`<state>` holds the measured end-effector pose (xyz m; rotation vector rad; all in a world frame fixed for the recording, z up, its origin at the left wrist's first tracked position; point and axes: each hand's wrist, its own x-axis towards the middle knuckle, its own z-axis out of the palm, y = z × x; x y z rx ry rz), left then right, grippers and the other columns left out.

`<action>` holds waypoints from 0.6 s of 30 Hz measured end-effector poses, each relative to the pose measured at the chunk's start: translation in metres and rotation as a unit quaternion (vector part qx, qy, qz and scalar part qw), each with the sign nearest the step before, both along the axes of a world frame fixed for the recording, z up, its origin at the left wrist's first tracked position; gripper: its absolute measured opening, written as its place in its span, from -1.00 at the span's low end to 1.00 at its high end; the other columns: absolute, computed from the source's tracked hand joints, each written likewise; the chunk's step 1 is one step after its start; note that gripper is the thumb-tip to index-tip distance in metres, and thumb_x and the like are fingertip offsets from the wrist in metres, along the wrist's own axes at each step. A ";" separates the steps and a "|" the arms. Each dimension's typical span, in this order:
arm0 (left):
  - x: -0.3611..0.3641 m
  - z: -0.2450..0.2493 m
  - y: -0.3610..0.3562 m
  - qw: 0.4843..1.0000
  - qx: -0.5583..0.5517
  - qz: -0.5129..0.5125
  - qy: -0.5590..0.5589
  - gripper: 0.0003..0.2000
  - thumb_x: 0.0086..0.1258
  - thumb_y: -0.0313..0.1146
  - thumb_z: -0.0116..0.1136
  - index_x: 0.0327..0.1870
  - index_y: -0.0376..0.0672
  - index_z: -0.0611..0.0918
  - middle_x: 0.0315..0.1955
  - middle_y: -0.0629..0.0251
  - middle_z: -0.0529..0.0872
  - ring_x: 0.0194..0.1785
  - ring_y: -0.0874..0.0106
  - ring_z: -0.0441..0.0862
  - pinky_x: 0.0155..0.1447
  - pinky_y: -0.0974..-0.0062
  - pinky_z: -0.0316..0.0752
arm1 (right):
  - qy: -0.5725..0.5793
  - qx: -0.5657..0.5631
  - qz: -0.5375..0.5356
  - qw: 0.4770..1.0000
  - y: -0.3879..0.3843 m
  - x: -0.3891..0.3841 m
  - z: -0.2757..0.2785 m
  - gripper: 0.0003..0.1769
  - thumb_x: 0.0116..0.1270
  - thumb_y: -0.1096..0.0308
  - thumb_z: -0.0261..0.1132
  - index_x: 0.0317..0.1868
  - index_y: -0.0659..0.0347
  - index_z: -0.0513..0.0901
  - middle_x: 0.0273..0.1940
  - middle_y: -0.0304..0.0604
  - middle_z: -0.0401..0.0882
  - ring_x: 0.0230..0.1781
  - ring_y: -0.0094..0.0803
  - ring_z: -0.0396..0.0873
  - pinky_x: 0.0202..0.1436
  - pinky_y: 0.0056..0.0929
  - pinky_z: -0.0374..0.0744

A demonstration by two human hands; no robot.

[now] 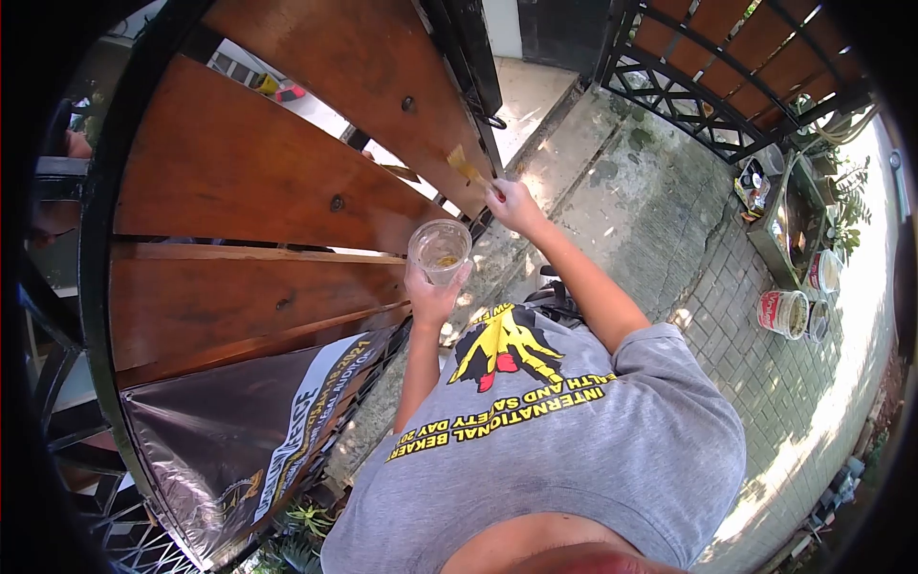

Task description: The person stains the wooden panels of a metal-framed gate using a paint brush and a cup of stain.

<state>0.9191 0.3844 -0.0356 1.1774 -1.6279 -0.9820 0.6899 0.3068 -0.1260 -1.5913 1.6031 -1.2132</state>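
My left hand (435,295) is wrapped round a clear plastic cup (440,247) with a little yellowish-brown stuff at its bottom. In my right hand (514,207) is a paintbrush (470,170), gripped by its handle, its pale bristles pointing up and left. The bristles overlap the edge of a brown wooden plank (330,72) in this view. More reddish-brown planks (258,158) of the gate, set in a black metal frame (107,230), spread to the left of both hands.
A dark printed banner (210,440) hangs on the lower gate. Another gate panel (708,72) stands at upper right. Along the paved ground (698,316) are a white bucket (782,314), other containers and a planter box (789,225). Green plants (296,536) grow at the bottom.
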 end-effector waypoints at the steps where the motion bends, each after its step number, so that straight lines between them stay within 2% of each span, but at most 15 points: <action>1: -0.001 0.000 0.000 1.000 -0.001 0.009 0.007 -0.36 0.17 -0.35 0.65 0.26 -0.28 0.57 0.11 0.17 0.72 0.15 0.34 0.68 0.31 0.34 0.54 | 0.027 0.020 0.006 0.999 -0.001 -0.003 -0.003 -0.70 0.34 0.26 0.31 -0.35 0.41 0.65 -0.51 0.28 0.58 -0.46 0.25 0.62 -0.31 -0.01 0.61; 4: 0.001 -0.001 0.001 1.000 0.005 0.015 0.021 -0.36 0.15 -0.31 0.67 0.24 -0.28 0.59 0.10 0.16 0.73 0.14 0.33 0.68 0.30 0.34 0.55 | 0.046 0.046 -0.016 0.998 -0.014 -0.016 0.009 -0.66 0.37 0.26 0.28 -0.42 0.43 0.63 -0.52 0.29 0.55 -0.56 0.09 0.58 -0.37 0.00 0.52; 5: -0.001 0.003 0.001 1.000 0.001 0.016 0.023 -0.36 0.15 -0.31 0.67 0.24 -0.29 0.59 0.10 0.16 0.73 0.14 0.33 0.68 0.30 0.34 0.55 | 0.046 0.063 -0.021 0.997 -0.020 -0.023 0.023 -0.67 0.32 0.25 0.30 -0.39 0.42 0.67 -0.50 0.32 0.59 -0.46 0.25 0.65 -0.29 0.01 0.61; 8: 0.001 0.004 0.002 1.000 0.014 0.019 0.018 -0.35 0.14 -0.31 0.67 0.25 -0.29 0.59 0.10 0.17 0.72 0.14 0.35 0.68 0.30 0.34 0.55 | 0.003 -0.033 -0.021 0.999 -0.018 -0.028 0.108 -0.70 0.39 0.26 0.32 -0.32 0.39 0.72 -0.56 0.22 0.57 -0.57 0.06 0.61 -0.37 -0.12 0.59; 11: 0.000 0.003 0.003 0.999 0.021 0.016 0.018 -0.34 0.14 -0.32 0.67 0.26 -0.29 0.58 0.10 0.17 0.72 0.13 0.35 0.68 0.30 0.34 0.55 | -0.064 -0.112 -0.057 0.990 -0.001 -0.026 0.156 -0.74 0.47 0.28 0.33 -0.17 0.36 0.75 -0.62 0.05 0.53 -0.64 -0.19 0.54 -0.45 -0.27 0.52; 14: -0.003 0.002 0.002 0.999 0.025 0.003 0.029 -0.34 0.18 -0.37 0.64 0.30 -0.28 0.56 0.13 0.20 0.71 0.16 0.37 0.67 0.32 0.37 0.54 | -0.114 -0.163 -0.074 0.977 0.005 -0.016 0.141 -0.74 0.50 0.28 0.34 -0.02 0.33 0.74 -0.65 -0.08 0.49 -0.66 -0.36 0.47 -0.48 -0.33 0.48; 15: -0.003 0.001 0.003 0.999 0.028 -0.004 0.034 -0.34 0.19 -0.39 0.63 0.32 -0.28 0.55 0.14 0.21 0.70 0.18 0.38 0.66 0.33 0.38 0.54 | -0.114 -0.147 -0.070 0.980 0.006 -0.011 0.129 -0.75 0.51 0.29 0.33 0.02 0.30 0.73 -0.63 -0.09 0.48 -0.64 -0.39 0.44 -0.47 -0.35 0.46; 18: -0.005 0.004 0.001 1.000 0.017 -0.013 0.014 -0.33 0.19 -0.41 0.63 0.33 -0.28 0.54 0.15 0.21 0.69 0.18 0.39 0.66 0.33 0.37 0.54 | -0.133 -0.081 -0.055 0.986 -0.004 0.002 0.060 -0.77 0.51 0.29 0.33 -0.02 0.29 0.72 -0.60 -0.07 0.47 -0.62 -0.33 0.45 -0.44 -0.34 0.48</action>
